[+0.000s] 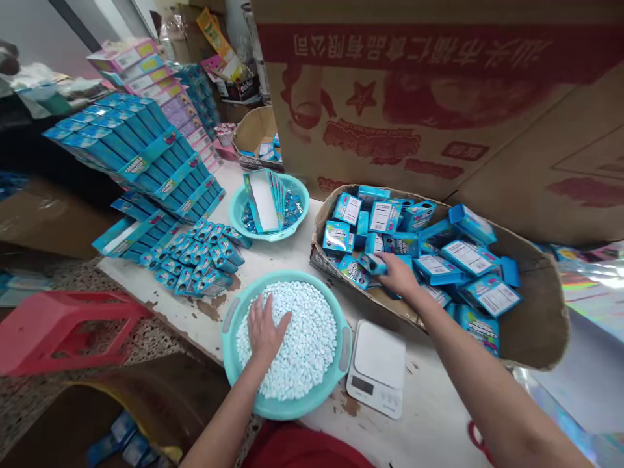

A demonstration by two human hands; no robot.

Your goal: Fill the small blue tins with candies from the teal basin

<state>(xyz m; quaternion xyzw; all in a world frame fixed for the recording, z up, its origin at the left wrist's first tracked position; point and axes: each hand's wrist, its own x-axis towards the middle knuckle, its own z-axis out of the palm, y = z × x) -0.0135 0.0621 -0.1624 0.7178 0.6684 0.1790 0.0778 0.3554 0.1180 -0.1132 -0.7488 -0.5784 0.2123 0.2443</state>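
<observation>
My left hand (266, 328) rests with fingers apart on small pale candies (302, 338) that fill a turquoise basin (285, 409). To the right, my right hand (397, 276) reaches over the near edge of a cut-down cardboard carton (531, 325). Its fingers are closed on a small blue candy box (372, 263), whose end faces me. Many similar blue boxes (468, 257) lie jumbled in that carton. A white kitchen scale (377, 367) sits between the basin and my right forearm.
Small blue boxes (195, 257) stand in rows on the white table (312, 244), beside stacked blue display packs (146, 156). Behind the basin is a turquoise bowl (270, 235) of wrapped pieces. A large carton (414, 110) walls the back. At left is a red stool (68, 331).
</observation>
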